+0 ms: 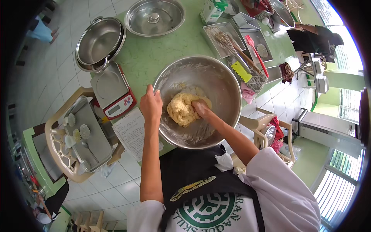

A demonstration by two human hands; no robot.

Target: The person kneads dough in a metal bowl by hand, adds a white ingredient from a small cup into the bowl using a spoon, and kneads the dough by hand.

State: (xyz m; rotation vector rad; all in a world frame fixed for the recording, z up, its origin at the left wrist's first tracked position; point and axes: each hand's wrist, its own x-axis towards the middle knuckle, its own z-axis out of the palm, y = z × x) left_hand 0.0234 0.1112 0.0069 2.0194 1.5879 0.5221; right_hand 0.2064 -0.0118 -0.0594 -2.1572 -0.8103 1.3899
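A large steel mixing bowl (227, 91) sits at the near edge of the green table, its inner wall smeared with flour and bits of dough. Inside it lies a rough, yellowish lump of dough (180, 111), left of the bowl's middle. My left hand (151, 103) grips the bowl's left rim, fingers closed over the edge. Down in the bowl, my right hand (201, 108) presses into the right side of the dough, its fingertips partly hidden in it.
Left of the bowl are a red kitchen scale (121, 107) and a handwritten sheet (133, 131). Steel pans (99, 40) and a lidded pan (154, 29) stand behind. To the right lie a whisk (228, 41), a red spatula (257, 54) and a yellow scraper (241, 72). Chairs flank the table.
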